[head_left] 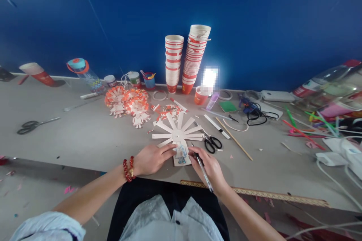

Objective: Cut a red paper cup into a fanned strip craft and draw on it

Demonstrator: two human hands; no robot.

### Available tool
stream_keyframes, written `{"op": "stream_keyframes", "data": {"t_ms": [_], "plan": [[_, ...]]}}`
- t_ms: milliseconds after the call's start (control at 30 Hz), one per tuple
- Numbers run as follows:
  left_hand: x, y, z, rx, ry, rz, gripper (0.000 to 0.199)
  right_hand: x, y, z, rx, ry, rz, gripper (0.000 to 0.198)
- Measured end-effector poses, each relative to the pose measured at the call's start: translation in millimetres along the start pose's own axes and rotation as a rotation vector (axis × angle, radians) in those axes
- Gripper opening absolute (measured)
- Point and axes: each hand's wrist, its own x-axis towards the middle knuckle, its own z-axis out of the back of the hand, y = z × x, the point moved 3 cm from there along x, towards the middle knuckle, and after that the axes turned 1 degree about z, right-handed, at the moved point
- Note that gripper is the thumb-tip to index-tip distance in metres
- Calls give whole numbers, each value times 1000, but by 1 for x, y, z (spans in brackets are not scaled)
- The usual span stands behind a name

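Note:
A white paper cup [177,135], cut into strips that fan out like a flower, lies flat near the table's front edge. A paper piece with a small figure drawn in blue [181,153] overlaps its near side. My left hand [152,159], wearing a red bead bracelet [129,168], grips the left edge of this paper with thumb and fingers. In my right hand [209,168] is a pen [203,169], its tip close to the drawing's right upper edge. Black-handled scissors [212,144] lie just beyond my right hand.
Orange-and-white paper cut-outs [127,102] sit left of centre. Two tall stacks of paper cups [173,64] stand by the blue wall, near a bright light [209,79]. A wooden stick [234,138] and a glue gun [249,105] lie right. Other scissors [36,124] lie far left.

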Motion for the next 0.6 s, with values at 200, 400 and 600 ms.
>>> {"op": "stream_keyframes", "data": {"t_ms": [200,400,600], "plan": [[-7,0,1,-208,-131,88,29,-1,-4,-4,-23,48,15,30],[-3,2,4,-359,-257,289,21,1,-1,-6,-60,95,64,34],[10,-3,3,-347,-280,409,21,2,3,-6,-84,106,91,33]]}}
